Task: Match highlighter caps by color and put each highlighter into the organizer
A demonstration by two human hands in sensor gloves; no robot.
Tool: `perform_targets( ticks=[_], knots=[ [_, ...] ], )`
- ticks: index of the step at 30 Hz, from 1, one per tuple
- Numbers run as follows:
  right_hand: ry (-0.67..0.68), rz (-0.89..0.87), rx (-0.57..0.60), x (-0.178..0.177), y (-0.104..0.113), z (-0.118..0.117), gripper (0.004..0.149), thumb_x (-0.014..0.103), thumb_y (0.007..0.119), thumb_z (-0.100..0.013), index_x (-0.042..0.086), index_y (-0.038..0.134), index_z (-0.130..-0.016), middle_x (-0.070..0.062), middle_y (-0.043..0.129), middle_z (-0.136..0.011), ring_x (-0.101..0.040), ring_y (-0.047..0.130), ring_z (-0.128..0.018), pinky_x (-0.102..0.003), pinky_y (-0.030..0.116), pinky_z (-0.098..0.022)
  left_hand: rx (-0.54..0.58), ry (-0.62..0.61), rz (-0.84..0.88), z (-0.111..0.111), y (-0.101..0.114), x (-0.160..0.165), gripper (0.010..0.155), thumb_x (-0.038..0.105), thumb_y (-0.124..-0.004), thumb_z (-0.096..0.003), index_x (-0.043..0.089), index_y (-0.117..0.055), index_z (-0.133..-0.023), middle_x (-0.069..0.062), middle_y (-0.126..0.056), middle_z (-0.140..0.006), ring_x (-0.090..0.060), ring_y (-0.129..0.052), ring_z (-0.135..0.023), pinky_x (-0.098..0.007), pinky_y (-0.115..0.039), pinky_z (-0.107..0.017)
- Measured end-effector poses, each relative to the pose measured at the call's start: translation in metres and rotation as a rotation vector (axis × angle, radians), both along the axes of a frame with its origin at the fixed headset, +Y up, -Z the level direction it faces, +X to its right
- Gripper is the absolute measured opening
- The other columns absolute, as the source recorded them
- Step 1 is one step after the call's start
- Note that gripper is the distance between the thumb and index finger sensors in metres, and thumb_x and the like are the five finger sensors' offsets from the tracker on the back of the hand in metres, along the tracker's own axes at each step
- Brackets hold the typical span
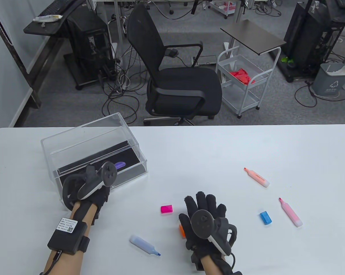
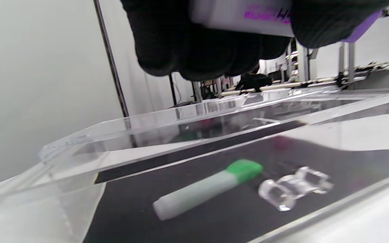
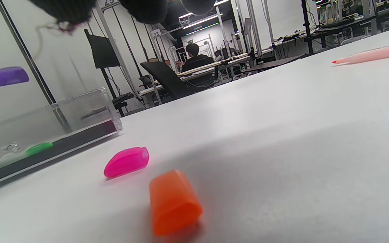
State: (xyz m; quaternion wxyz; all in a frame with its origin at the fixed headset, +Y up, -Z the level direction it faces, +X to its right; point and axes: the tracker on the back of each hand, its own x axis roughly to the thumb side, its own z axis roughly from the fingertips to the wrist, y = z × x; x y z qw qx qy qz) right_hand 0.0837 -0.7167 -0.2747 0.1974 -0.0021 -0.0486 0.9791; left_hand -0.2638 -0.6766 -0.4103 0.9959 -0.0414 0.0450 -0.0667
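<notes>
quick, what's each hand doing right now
Left hand: grips the capped purple highlighter over the organizer.
Right hand: open, fingers spread above the orange cap, holding nothing.

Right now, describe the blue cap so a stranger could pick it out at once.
Start at the white table and go to its right half, where two uncapped highlighters lie. The blue cap sits between the right hand and the pink highlighter. It is the only blue loose cap; the other loose caps are magenta and orange.
</notes>
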Motion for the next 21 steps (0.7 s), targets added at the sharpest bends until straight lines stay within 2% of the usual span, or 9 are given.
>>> perform_targets(
  ticks=[5,8,11,16,21],
  knots=[
    [-0.017,-0.007,-0.017,0.007,-0.002,-0.002,0.064,0.051,0.071,-0.044,0.031,0.057,-0.103,-0.008,0.041,-0.116,-0.038,0.030,-0.108,-0.072,0.022,-0.070,-0.043,0.072,-0.004,-0.017,-0.015,-0.018,0.063,0.053,-0.060,-0.0505,0.036,-0.044,-0.109,0.008,-0.059,-0.101,-0.021,-0.076,-0.083,-0.036,-0.074,-0.067],
    [-0.022,-0.011,-0.025,0.009,-0.004,-0.004,0.064,0.051,0.071,-0.044,0.031,0.057,-0.103,-0.008,0.041,-0.116,-0.038,0.030,-0.108,-0.072,0.022,-0.070,-0.070,0.094,0.048,-0.022,-0.020,-0.025,0.067,0.055,-0.058,-0.0508,0.036,-0.033,-0.111,0.006,-0.036,-0.112,-0.026,-0.052,-0.099,-0.042,-0.056,-0.080],
    [-0.025,-0.017,-0.037,0.010,-0.005,-0.005,0.064,0.050,0.071,-0.044,0.031,0.057,-0.103,-0.008,0.041,-0.116,-0.038,0.030,-0.108,-0.072,0.022,-0.070,-0.058,0.087,0.072,-0.022,-0.019,-0.028,0.072,0.057,-0.058,-0.0503,0.035,-0.027,-0.111,0.005,-0.018,-0.115,-0.029,-0.033,-0.109,-0.048,-0.041,-0.085],
    [-0.028,-0.010,-0.056,0.010,-0.007,-0.007,0.064,0.050,0.071,-0.044,0.031,0.057,-0.103,-0.008,0.040,-0.116,-0.038,0.028,-0.108,-0.072,0.020,-0.070,-0.026,-0.076,0.061,-0.006,-0.008,-0.008,0.078,0.062,-0.064,-0.0484,0.038,-0.024,-0.111,0.007,-0.011,-0.116,-0.030,-0.022,-0.113,-0.049,-0.034,-0.086],
    [-0.027,-0.009,-0.054,0.011,-0.006,-0.006,0.064,0.050,0.071,-0.044,0.030,0.057,-0.103,-0.008,0.039,-0.116,-0.038,0.026,-0.108,-0.071,0.019,-0.070,-0.052,-0.299,0.071,0.022,0.008,0.019,0.083,0.064,-0.071,-0.0467,0.040,-0.025,-0.111,0.009,-0.023,-0.118,-0.028,-0.032,-0.116,-0.049,-0.045,-0.085]
  ],
)
